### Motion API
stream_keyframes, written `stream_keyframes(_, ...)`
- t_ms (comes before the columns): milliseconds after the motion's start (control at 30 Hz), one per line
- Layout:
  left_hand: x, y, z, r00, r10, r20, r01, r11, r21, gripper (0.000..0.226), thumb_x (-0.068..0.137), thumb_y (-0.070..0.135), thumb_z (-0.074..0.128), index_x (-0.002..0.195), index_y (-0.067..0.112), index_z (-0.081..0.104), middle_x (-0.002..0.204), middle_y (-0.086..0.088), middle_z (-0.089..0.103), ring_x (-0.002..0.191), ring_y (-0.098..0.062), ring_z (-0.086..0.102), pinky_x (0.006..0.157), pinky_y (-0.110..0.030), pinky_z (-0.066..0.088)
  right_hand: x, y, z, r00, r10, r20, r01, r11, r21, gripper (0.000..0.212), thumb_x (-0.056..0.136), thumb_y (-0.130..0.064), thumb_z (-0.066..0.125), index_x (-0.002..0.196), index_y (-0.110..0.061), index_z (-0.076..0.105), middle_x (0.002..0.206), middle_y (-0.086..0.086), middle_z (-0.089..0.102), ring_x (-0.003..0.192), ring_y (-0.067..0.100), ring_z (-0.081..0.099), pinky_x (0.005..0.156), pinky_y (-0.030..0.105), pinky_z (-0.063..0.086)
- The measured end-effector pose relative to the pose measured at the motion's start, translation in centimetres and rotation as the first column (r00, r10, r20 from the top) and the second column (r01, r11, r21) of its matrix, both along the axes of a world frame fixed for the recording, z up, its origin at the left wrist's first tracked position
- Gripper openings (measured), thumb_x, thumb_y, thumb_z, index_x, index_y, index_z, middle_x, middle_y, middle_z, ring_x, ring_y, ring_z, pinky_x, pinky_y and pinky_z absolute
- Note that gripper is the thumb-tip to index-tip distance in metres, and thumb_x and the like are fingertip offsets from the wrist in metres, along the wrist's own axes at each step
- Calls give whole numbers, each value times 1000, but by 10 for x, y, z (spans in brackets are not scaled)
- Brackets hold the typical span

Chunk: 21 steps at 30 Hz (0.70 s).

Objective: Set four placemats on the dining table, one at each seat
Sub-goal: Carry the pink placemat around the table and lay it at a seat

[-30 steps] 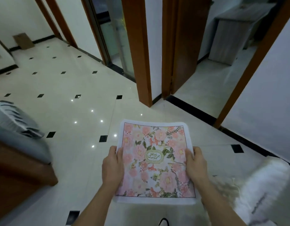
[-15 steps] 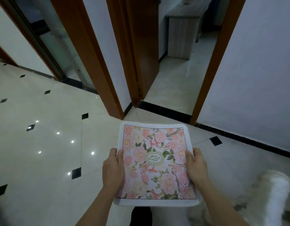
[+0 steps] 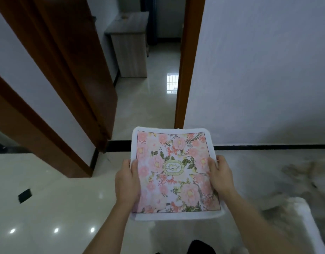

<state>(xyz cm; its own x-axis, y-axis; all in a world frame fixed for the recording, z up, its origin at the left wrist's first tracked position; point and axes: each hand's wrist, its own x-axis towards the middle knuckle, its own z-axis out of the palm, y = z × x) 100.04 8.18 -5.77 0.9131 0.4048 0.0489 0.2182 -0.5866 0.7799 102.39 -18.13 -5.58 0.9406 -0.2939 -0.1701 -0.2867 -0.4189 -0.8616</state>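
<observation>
You're looking at a dim, cool-toned interior where the glossy floor (image 3: 48, 208) throws back three small ceiling-light spots at lower left and a bright barred window reflection (image 3: 172, 83) through the doorway ahead. The wide-angle lens bows the door frames (image 3: 183, 70) and walls outward near the edges, and you'll notice soft blur there, strongest on the white shape (image 3: 304, 226) at lower right. The floral placemat (image 3: 174, 173) at centre stays evenly lit and fairly sharp.

Doorway (image 3: 158, 99) ahead clear; cabinet (image 3: 130, 46) inside left.
</observation>
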Motion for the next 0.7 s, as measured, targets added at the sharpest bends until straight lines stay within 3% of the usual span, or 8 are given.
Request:
stream_keyframes(167,74,-27,3,984,-177,12,177,984,9,26,104,34,38,89,17,49,69,2,57,57,-11,56,44,-16,34,35,-32,0,988,-153,16,153,988,9,19,102,-32,41,103,-15,50,89,0,63,78,15,65,59,31,51)
stream_keyframes(300,131,-63,2,966,-257,26,257,966,-1,28,104,36,40,86,17,50,68,0,59,59,-19,60,47,-31,42,68,-69,-14,965,-261,-3,260,964,56,18,99,-38,42,100,-22,50,95,3,67,83,20,68,72,49,58)
stream_keyframes(433,199,-110,-2,939,-343,-3,343,939,-11,32,104,37,40,83,14,48,69,-3,59,61,-23,58,50,-35,42,112,-113,-20,939,-345,-5,344,937,52,18,100,-38,42,100,-21,50,94,2,66,83,20,67,74,51,57)
stream_keyframes(600,290,-198,7,889,-457,-8,458,889,26,27,104,35,38,89,15,48,71,3,57,58,-8,53,44,-17,32,178,-188,-23,895,-446,4,444,892,88,18,100,-36,41,100,-21,50,94,3,67,82,22,68,73,49,58)
stream_keyframes(700,337,-259,9,860,-510,-25,510,859,36,28,104,35,38,91,12,49,72,1,57,57,-8,53,42,-15,36,209,-242,-20,860,-510,-10,507,853,124,16,101,-34,42,101,-20,51,95,6,67,82,24,69,72,50,58)
